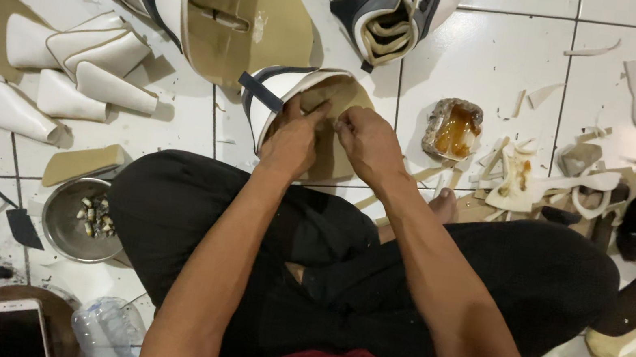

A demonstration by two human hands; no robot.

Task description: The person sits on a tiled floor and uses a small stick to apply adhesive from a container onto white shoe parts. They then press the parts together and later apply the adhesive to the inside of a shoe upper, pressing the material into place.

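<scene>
Both hands, left hand and right hand, pinch the tan lining of a white shoe upper at 12 o'clock of the lap. Glue tub sits at 2 o'clock, metal bowl at 9 on the floor.

Both bare forearms reach up from the bottom edge toward frame centre. Left hand and right hand sit close together, knuckles up, fingers curled downward, pinching.
</scene>
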